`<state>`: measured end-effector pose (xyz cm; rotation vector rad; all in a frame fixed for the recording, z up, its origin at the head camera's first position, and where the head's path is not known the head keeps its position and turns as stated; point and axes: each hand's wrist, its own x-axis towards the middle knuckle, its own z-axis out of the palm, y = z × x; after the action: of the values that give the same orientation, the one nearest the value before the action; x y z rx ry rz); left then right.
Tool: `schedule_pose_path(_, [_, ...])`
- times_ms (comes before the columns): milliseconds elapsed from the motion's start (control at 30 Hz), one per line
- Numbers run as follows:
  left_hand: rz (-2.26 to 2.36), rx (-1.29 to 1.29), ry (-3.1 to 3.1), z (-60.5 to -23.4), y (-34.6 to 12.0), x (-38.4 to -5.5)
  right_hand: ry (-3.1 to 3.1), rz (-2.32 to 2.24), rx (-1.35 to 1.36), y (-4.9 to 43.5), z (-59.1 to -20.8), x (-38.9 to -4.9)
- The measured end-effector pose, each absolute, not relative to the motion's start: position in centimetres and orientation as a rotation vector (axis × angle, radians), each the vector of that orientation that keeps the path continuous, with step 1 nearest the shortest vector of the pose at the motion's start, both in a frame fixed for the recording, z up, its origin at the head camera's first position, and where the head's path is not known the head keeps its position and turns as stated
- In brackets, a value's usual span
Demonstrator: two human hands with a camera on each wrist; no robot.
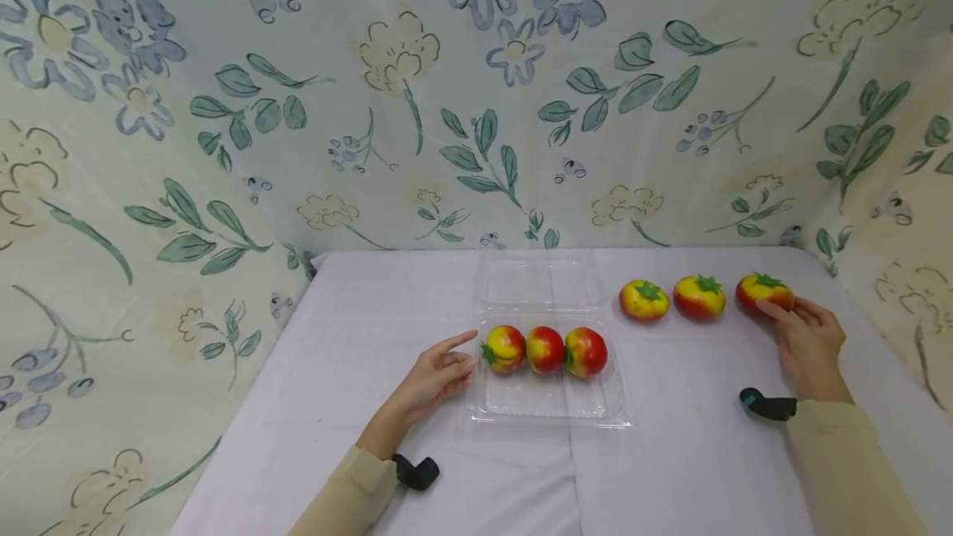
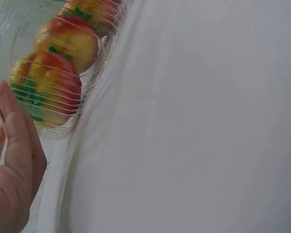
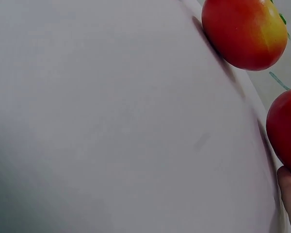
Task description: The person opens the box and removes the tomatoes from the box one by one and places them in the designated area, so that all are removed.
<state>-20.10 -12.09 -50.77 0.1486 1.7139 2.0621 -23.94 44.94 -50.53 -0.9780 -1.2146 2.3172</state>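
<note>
A clear plastic clamshell box (image 1: 547, 404) lies with its lid (image 1: 538, 281) laid back. Across its tray sits a row of three red-and-yellow persimmon-like fruits (image 1: 546, 350) with green leafy caps. At the box's left edge is my left hand (image 1: 435, 375), forefinger extended to the rim and the other fingers loosely bent; the left wrist view has its fingers (image 2: 19, 136) beside the nearest fruit (image 2: 53, 87). My right hand (image 1: 813, 346) grips a similar fruit (image 1: 764, 292), thumb on its front, at the right end of another row. Its thumb (image 3: 288, 189) shows against that fruit (image 3: 287, 131).
Left of the gripped fruit stand two more fruits, a middle one (image 1: 699, 298) and a left one (image 1: 644, 301). A white cloth (image 1: 357, 321) covers the table. Floral fabric (image 1: 447, 147) hangs behind it. Dark wrist devices (image 1: 417, 472) protrude beside both sleeves.
</note>
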Motion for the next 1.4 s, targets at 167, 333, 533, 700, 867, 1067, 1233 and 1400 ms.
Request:
schedule_pose_path(167, [2.06, 0.156, 1.708, -50.82, -11.97, -20.27, -1.216, 2.318, -0.986, 45.18, -50.7, -23.91])
schedule_pose_path(333, [2.057, 0.156, 1.702, -50.75, -11.94, -20.23, -1.212, 2.309, -1.006, 45.34, -50.72, -23.99])
schedule_pose_path(533, [2.054, 0.161, 1.704, -50.8, -11.93, -20.33, -1.229, 2.305, -1.017, 45.33, -50.55, -24.03])
schedule_pose_path(700, [2.064, 0.161, 1.682, -50.87, -11.95, -20.39, -1.262, 2.293, -0.999, 45.18, -50.53, -24.02])
schedule_pose_path(867, [2.072, 0.152, 1.673, -50.93, -12.0, -20.36, -1.272, 2.29, -0.99, 45.04, -50.64, -24.02])
schedule_pose_path(1067, [2.073, 0.147, 1.671, -50.72, -12.01, -20.19, -1.333, 2.262, -1.018, 45.02, -50.85, -24.03])
schedule_pose_path(1233, [2.065, 0.147, 1.672, -50.65, -12.09, -20.12, -1.324, 2.254, -1.029, 45.07, -50.92, -24.14])
schedule_pose_path(1400, [2.058, 0.154, 1.674, -50.82, -12.12, -20.25, -1.33, 2.238, -1.042, 45.1, -50.86, -24.29])
